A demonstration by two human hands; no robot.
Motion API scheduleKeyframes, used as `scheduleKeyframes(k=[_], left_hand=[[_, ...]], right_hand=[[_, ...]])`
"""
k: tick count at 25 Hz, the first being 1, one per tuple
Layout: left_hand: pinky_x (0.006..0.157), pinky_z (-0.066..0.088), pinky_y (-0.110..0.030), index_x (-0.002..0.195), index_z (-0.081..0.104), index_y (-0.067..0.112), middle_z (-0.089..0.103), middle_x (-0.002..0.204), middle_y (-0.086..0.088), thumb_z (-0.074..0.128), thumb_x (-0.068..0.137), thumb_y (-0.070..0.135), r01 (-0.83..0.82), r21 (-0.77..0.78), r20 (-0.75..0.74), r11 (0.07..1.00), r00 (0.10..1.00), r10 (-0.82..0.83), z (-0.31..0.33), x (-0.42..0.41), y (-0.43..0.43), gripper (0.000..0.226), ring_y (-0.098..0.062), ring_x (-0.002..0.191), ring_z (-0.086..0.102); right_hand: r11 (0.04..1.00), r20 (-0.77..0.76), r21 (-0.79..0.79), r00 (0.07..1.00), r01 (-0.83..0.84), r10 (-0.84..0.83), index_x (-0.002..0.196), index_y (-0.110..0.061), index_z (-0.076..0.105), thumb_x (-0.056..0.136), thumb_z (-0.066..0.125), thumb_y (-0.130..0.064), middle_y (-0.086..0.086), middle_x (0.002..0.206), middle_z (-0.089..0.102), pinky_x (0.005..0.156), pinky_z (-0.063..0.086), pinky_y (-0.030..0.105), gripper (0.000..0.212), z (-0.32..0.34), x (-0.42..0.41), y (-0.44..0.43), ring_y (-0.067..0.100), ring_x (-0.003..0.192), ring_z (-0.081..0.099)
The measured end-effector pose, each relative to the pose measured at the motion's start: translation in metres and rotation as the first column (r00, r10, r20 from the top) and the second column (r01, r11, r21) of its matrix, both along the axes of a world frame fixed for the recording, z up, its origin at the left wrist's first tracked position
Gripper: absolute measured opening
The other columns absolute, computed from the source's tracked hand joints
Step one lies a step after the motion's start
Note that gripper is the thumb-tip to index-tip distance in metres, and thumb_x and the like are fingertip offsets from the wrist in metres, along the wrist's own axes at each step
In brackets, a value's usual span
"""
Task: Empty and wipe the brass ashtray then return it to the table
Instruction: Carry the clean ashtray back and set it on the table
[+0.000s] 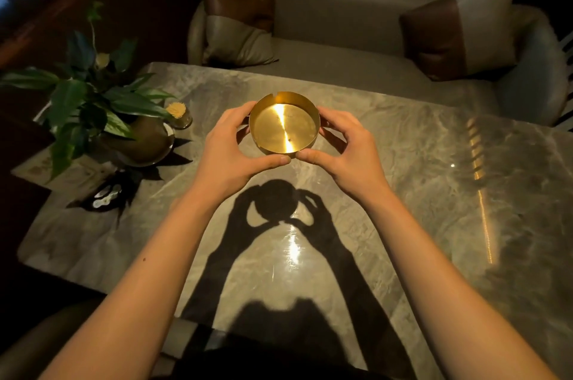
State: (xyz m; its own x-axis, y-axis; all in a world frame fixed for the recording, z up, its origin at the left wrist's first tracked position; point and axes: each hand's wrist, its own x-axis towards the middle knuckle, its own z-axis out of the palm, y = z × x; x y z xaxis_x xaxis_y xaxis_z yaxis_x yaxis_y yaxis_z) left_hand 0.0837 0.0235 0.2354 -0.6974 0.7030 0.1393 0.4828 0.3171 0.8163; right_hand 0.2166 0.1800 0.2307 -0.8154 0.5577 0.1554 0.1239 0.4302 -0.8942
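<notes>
I hold the ashtray between both hands above the middle of the counter, its shadow falling nearer me. My left hand and right hand each curl around its sides, thumbs meeting at the near rim. A plant stands at the left edge.

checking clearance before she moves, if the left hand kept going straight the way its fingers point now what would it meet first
The left hand is already wrapped on the brass ashtray, held above the table, so it meets the ashtray's wall at once. The right hand grips the opposite side. Beyond that, depth is unclear.
</notes>
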Motion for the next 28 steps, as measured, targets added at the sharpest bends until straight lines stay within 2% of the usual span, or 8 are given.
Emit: scheduleKeyframes(k=[4, 9, 13, 15, 18, 23, 26, 28], left_hand=[[0.100, 0.039, -0.011, 0.141, 0.045, 0.026, 0.051, 0.135, 0.005, 0.090, 0.060, 0.038, -0.045, -0.009, 0.007, 0.999, 0.999, 0.045, -0.008, -0.011, -0.032, 0.093, -0.005, 0.122, 0.049], [0.105, 0.045, -0.024, 0.138, 0.047, 0.026, 0.054, 0.133, 0.004, 0.091, 0.058, 0.040, -0.078, -0.019, 0.050, 0.997, 0.996, 0.079, -0.033, -0.045, -0.098, 0.092, -0.010, 0.124, 0.053], [0.102, 0.039, -0.008, 0.139, 0.047, 0.022, 0.051, 0.135, 0.004, 0.092, 0.057, 0.034, -0.130, -0.041, 0.111, 0.991, 0.985, 0.134, -0.067, -0.067, -0.159, 0.095, -0.007, 0.125, 0.049], [0.106, 0.040, -0.018, 0.141, 0.045, 0.024, 0.048, 0.139, 0.004, 0.092, 0.056, 0.035, -0.146, -0.079, 0.157, 0.986, 0.975, 0.157, -0.086, -0.077, -0.186, 0.097, -0.007, 0.128, 0.047], [0.110, 0.043, -0.031, 0.139, 0.047, 0.023, 0.046, 0.137, 0.001, 0.093, 0.055, 0.032, -0.173, -0.076, 0.206, 0.982, 0.961, 0.185, -0.112, -0.093, -0.223, 0.096, -0.008, 0.127, 0.047], [0.108, 0.040, -0.023, 0.144, 0.042, 0.015, 0.040, 0.142, -0.005, 0.093, 0.056, 0.028, -0.204, -0.135, 0.238, 0.970, 0.943, 0.232, -0.145, -0.118, -0.273, 0.102, -0.010, 0.128, 0.044], [0.101, 0.041, -0.016, 0.144, 0.042, 0.015, 0.041, 0.143, -0.005, 0.092, 0.057, 0.026, -0.214, -0.178, 0.219, 0.960, 0.943, 0.251, -0.161, -0.136, -0.298, 0.100, -0.008, 0.125, 0.044], [0.092, 0.038, -0.005, 0.142, 0.043, 0.017, 0.042, 0.140, -0.002, 0.092, 0.058, 0.024, -0.214, -0.199, 0.219, 0.956, 0.941, 0.256, -0.172, -0.148, -0.315, 0.098, -0.006, 0.120, 0.045]], right_hand=[[0.999, 0.007, -0.022, 0.999, -0.048, 0.048, 0.133, -0.021, 0.054, 0.069, 0.085, -0.024, -0.005, 0.126, 0.056, 0.101, 0.047, 0.020, 0.071, -0.009, -0.020, -0.026, 0.005, 0.117, 0.054], [0.995, 0.044, -0.025, 0.994, -0.102, 0.103, 0.132, -0.020, 0.054, 0.067, 0.086, -0.023, -0.005, 0.124, 0.055, 0.098, 0.046, 0.014, 0.072, -0.031, -0.058, -0.084, -0.001, 0.111, 0.054], [0.989, 0.104, -0.031, 0.983, -0.148, 0.150, 0.131, -0.018, 0.054, 0.066, 0.087, -0.024, -0.001, 0.123, 0.056, 0.094, 0.045, 0.010, 0.073, -0.062, -0.087, -0.140, 0.000, 0.110, 0.054], [0.985, 0.137, -0.039, 0.975, -0.168, 0.172, 0.132, -0.015, 0.054, 0.065, 0.087, -0.024, 0.002, 0.124, 0.056, 0.095, 0.045, 0.010, 0.075, -0.077, -0.099, -0.164, 0.001, 0.110, 0.054], [0.982, 0.172, -0.043, 0.967, -0.183, 0.188, 0.133, -0.012, 0.053, 0.065, 0.088, -0.025, 0.006, 0.124, 0.056, 0.100, 0.047, 0.021, 0.077, -0.099, -0.117, -0.200, 0.010, 0.114, 0.056], [0.972, 0.243, -0.043, 0.941, -0.230, 0.234, 0.131, -0.010, 0.053, 0.065, 0.088, -0.025, 0.009, 0.122, 0.055, 0.100, 0.051, 0.032, 0.077, -0.132, -0.152, -0.249, 0.018, 0.111, 0.058], [0.967, 0.287, -0.041, 0.924, -0.250, 0.251, 0.132, -0.008, 0.052, 0.065, 0.088, -0.025, 0.010, 0.122, 0.054, 0.099, 0.051, 0.031, 0.077, -0.152, -0.176, -0.276, 0.019, 0.111, 0.058], [0.964, 0.326, -0.041, 0.908, -0.264, 0.263, 0.132, -0.008, 0.052, 0.065, 0.088, -0.026, 0.012, 0.123, 0.054, 0.099, 0.050, 0.031, 0.079, -0.166, -0.191, -0.293, 0.020, 0.111, 0.057]])
